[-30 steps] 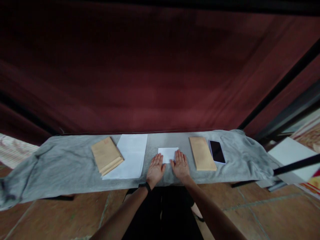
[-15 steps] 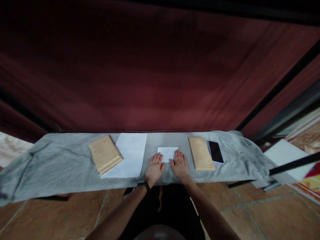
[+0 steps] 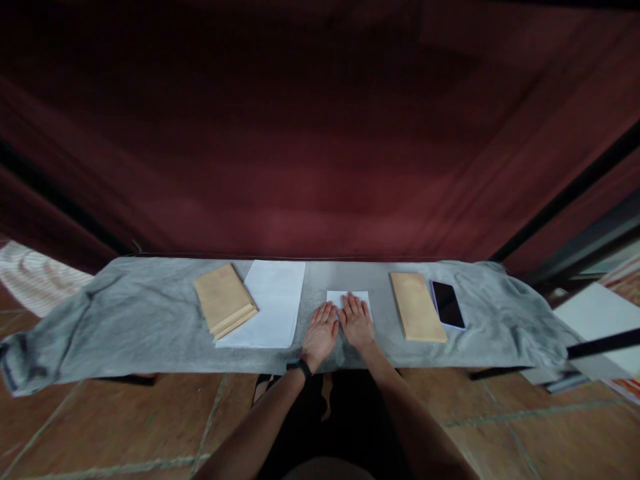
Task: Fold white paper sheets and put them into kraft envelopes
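A small folded sheet of white paper (image 3: 334,294) lies flat on the grey cloth in front of me. My right hand (image 3: 356,320) rests flat over its middle, fingers stretched out, covering much of it. Beside it, my left hand (image 3: 321,331) lies with straight fingers, its fingertips at the paper's left edge. Neither hand grips anything. To the left is a stack of larger white sheets (image 3: 275,300), partly under several brown envelopes (image 3: 223,297). On the right lies another brown envelope (image 3: 417,308), with a phone (image 3: 447,304) next to it.
The grey cloth (image 3: 140,320) covers a long, narrow bench. A dark red panel (image 3: 320,187) rises right behind its far edge. Black metal bars (image 3: 565,193) stand at the sides, and a white board (image 3: 595,313) is at the far right. Tiled floor shows below.
My right hand has slid left, from the paper's right edge onto its middle, closer to my left hand. The whole view has shifted slightly, with the bench things appearing further right.
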Demonstrator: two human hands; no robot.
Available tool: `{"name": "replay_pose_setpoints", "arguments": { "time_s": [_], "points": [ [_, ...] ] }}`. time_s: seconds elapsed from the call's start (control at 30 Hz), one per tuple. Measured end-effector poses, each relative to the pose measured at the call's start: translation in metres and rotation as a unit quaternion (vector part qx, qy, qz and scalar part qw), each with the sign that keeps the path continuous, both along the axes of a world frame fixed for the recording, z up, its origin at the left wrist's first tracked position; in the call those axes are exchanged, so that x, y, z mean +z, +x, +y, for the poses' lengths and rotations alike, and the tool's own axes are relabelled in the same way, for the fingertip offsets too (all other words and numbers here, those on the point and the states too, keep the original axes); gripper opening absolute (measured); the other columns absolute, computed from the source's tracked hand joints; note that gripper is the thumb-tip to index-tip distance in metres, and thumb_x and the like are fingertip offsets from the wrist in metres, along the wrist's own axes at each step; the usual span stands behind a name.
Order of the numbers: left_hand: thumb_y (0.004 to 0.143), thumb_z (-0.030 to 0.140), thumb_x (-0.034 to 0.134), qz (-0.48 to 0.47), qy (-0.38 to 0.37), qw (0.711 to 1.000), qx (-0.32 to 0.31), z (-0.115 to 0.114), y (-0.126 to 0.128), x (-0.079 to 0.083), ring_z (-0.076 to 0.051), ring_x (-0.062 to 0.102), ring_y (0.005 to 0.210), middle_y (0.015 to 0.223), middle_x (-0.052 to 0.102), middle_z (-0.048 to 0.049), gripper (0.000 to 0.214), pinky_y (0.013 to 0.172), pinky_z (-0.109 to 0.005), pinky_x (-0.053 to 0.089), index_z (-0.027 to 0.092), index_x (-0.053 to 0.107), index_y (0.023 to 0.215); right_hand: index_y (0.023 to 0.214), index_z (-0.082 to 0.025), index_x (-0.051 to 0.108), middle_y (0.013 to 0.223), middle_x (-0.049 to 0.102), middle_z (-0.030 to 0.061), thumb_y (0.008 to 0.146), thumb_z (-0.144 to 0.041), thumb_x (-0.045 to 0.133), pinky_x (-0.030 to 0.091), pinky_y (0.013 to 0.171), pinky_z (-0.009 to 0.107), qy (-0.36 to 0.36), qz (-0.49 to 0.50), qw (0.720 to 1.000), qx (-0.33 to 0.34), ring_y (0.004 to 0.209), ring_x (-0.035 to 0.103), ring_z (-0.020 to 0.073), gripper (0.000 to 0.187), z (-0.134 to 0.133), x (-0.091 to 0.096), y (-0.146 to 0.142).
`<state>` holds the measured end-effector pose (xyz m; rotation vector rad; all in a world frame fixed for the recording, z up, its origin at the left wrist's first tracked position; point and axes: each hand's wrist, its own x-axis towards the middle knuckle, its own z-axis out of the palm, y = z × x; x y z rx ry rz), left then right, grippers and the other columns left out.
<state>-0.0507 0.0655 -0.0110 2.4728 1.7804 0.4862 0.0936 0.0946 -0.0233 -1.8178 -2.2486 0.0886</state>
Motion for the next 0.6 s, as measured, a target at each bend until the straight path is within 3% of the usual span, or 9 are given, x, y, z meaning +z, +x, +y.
{"name": "replay_pose_setpoints", "arguments": {
  "time_s": [0.2,0.43,0.6],
  "points": [
    [0.104,0.032,0.028,-0.003,0.003,1.0,-0.002,0.003,0.002,-0.002,-0.025,0.035,0.148,0.156,0.044,-0.0155,0.052,0.122,-0.047,0.03,0.008,0.048,0.145,0.155,-0.012,0.036,0.163,0.028,0.0152,0.105,-0.038,0.03,0.02,0.122,0.048,0.007,-0.006,0.999,-0.053,0.15,0.03,0.0291,0.057,-0.003,0.0,0.005],
    [0.105,0.036,0.022,0.0,-0.022,1.0,-0.007,0.028,0.037,0.0,-0.022,0.03,0.151,0.159,0.04,-0.0121,0.055,0.124,-0.044,0.026,0.011,0.042,0.15,0.155,-0.012,0.036,0.164,0.027,0.0128,0.1,-0.02,0.028,0.019,0.122,0.047,0.004,-0.01,0.998,-0.062,0.151,0.029,0.0264,0.056,-0.007,0.002,0.014],
    [0.104,0.049,0.022,0.012,-0.019,1.0,0.017,0.038,0.044,-0.007,-0.025,0.024,0.153,0.161,0.035,-0.0146,0.065,0.125,-0.046,0.019,0.009,0.037,0.153,0.154,-0.01,0.038,0.16,0.037,0.0147,0.102,-0.024,0.027,0.024,0.12,0.048,0.034,-0.008,0.996,-0.084,0.147,0.036,0.0275,0.055,-0.007,0.0,0.028]
  ]
}}
